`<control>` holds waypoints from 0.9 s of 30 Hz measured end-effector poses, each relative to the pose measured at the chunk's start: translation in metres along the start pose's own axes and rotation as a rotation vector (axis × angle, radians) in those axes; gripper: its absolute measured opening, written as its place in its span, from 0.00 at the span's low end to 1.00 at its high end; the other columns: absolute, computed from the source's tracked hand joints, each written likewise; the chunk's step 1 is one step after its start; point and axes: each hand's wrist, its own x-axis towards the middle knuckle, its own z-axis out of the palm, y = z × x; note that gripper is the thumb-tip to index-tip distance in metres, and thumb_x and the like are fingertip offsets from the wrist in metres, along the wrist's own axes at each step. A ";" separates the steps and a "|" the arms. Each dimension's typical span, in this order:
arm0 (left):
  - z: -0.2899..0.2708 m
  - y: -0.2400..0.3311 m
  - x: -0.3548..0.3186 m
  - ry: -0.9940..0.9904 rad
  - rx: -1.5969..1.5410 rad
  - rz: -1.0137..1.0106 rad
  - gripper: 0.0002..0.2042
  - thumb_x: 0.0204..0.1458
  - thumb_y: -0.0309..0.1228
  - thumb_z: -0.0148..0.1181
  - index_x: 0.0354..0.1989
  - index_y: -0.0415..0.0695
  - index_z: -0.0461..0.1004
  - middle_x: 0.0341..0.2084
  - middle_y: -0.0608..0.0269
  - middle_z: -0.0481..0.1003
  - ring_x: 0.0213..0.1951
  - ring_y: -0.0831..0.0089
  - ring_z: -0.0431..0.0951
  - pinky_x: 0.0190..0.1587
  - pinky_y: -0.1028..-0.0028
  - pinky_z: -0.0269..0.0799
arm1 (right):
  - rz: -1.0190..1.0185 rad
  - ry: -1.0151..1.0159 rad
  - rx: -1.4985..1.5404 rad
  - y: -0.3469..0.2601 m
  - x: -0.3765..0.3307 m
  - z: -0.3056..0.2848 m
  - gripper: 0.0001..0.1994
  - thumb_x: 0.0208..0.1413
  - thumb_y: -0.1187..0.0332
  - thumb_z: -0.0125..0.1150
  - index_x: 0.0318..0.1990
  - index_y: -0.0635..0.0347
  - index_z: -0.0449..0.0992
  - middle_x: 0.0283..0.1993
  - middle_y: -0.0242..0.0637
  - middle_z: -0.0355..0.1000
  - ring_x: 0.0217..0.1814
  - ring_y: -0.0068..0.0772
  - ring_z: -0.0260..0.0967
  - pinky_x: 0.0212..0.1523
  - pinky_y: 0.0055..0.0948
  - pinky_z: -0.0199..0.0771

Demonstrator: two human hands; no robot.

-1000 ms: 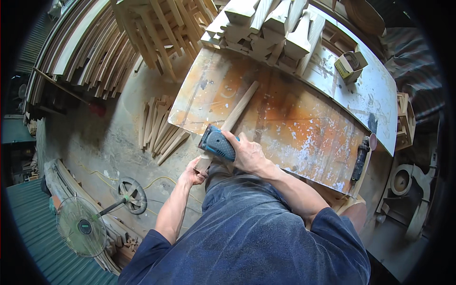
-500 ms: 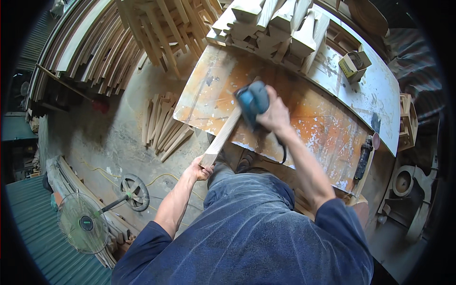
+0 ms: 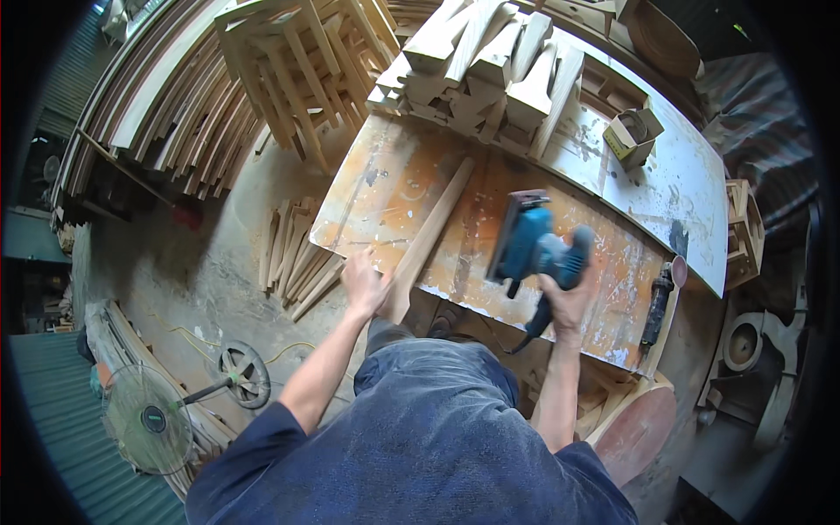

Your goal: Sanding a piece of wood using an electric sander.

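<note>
My right hand [image 3: 569,302] is wrapped round the handle of a blue power sander [image 3: 535,241]. The sander is lifted off the tabletop and tipped on its side, its flat pad facing left and its dark cord hanging below. A long tapered wooden leg [image 3: 430,229] lies aslant on the worn orange-and-white worktable [image 3: 350,219], its near end sticking out past the front edge. Beside that near end is my left hand [image 3: 361,282], fingers loosely spread and not wrapped round the leg; its inner side seems to touch the wood.
Stacked wooden parts [image 3: 499,66] and an open cardboard box [image 3: 632,138] stand at the table's far side. A dark cylindrical tool [image 3: 658,306] lies at the right edge. Loose wooden pieces [image 3: 302,254] lie on the floor left of the table; a fan [image 3: 150,420] stands lower left.
The sander has come off the wooden leg and swung right, tipping sideways. The leg has shifted slightly and shows a browner face. My left hand has loosened from its end and moved up.
</note>
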 end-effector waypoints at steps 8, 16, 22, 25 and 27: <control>0.084 0.030 0.080 -0.481 0.235 -0.050 0.39 0.45 0.51 0.75 0.60 0.36 0.70 0.51 0.43 0.79 0.56 0.48 0.79 0.60 0.55 0.75 | 0.187 0.274 0.537 -0.004 -0.029 -0.065 0.41 0.50 0.72 0.74 0.72 0.55 0.59 0.47 0.43 0.76 0.37 0.37 0.79 0.35 0.31 0.83; -0.057 -0.007 0.040 -0.755 -1.745 -0.571 0.38 0.58 0.73 0.49 0.48 0.44 0.74 0.31 0.61 0.75 0.33 0.66 0.78 0.38 0.61 0.80 | 0.417 0.201 0.644 0.059 -0.041 -0.075 0.28 0.56 0.72 0.72 0.63 0.60 0.68 0.42 0.42 0.79 0.36 0.33 0.79 0.35 0.29 0.83; -0.143 -0.061 0.004 -0.431 -2.074 -0.375 0.39 0.54 0.76 0.52 0.42 0.44 0.72 0.28 0.57 0.76 0.28 0.60 0.80 0.36 0.61 0.79 | 0.562 -0.033 0.715 0.051 -0.024 -0.001 0.26 0.59 0.62 0.71 0.62 0.61 0.70 0.43 0.42 0.79 0.39 0.33 0.77 0.40 0.27 0.81; -0.161 -0.104 -0.023 -0.015 -2.091 -0.435 0.31 0.56 0.64 0.65 0.43 0.44 0.71 0.29 0.57 0.76 0.31 0.61 0.80 0.37 0.58 0.81 | 0.617 -0.101 0.714 0.046 -0.017 0.033 0.29 0.58 0.64 0.72 0.65 0.61 0.67 0.45 0.42 0.79 0.42 0.33 0.78 0.41 0.28 0.82; -0.162 -0.159 -0.044 0.279 -1.930 -0.661 0.27 0.57 0.57 0.68 0.43 0.41 0.74 0.30 0.58 0.77 0.34 0.59 0.82 0.43 0.56 0.81 | 0.670 -0.156 0.696 0.027 -0.013 0.061 0.32 0.57 0.65 0.73 0.67 0.61 0.66 0.47 0.42 0.79 0.45 0.34 0.78 0.42 0.29 0.83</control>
